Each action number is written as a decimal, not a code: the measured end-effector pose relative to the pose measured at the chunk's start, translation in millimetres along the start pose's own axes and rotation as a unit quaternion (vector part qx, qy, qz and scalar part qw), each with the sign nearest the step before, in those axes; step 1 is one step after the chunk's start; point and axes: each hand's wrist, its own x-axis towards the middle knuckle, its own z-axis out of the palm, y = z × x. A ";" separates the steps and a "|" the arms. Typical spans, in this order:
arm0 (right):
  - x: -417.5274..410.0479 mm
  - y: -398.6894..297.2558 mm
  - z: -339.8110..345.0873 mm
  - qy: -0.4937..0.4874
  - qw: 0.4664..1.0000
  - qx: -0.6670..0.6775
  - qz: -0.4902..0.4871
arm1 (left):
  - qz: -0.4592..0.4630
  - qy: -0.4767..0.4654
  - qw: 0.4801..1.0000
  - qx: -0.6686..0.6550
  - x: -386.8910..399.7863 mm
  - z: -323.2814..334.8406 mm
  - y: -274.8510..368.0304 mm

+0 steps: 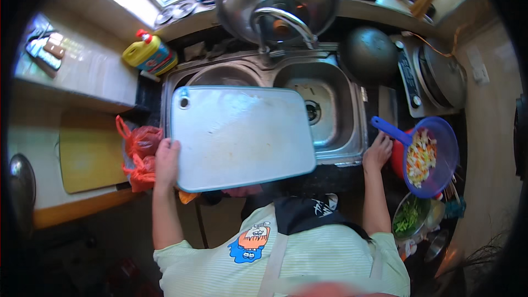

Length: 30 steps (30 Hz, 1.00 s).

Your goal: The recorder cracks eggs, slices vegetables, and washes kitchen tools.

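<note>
My left hand (167, 159) grips the left edge of a white cutting board (243, 140) with a teal rim and a hole in one corner. The board is held over the left part of a double-bowl steel sink (361, 132), hiding much of the left bowl. On the black counter right of the sink, my right hand (377, 154) is closed at the near end of a cleaver (387, 103), whose broad blade lies flat and whose handle is hidden by the fingers. Beside that hand is a blue handled strainer (447, 165) of chopped vegetables, above a red container (397, 154).
A chrome faucet (288, 18) rises behind the sink, before a large metal lid (231, 4). Red plastic bags (144, 144) and a yellow detergent bottle (150, 55) stand left. At right are a dark wok (368, 55), a portable stove (408, 76) and a bowl of greens (408, 216).
</note>
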 end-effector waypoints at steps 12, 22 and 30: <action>6.2 -329.8 -25.1 -0.442 0.613 0.644 -0.119 | 0.049 0.221 0.966 0.124 -20.5 -115.4 56.4; 8.8 -471.0 70.5 -0.584 0.302 0.728 0.195 | -0.001 0.176 0.981 0.077 34.0 -103.8 30.4; -50.3 -524.1 -162.6 -0.252 0.421 0.722 -0.487 | -0.033 0.131 0.976 -0.173 48.5 -75.5 65.7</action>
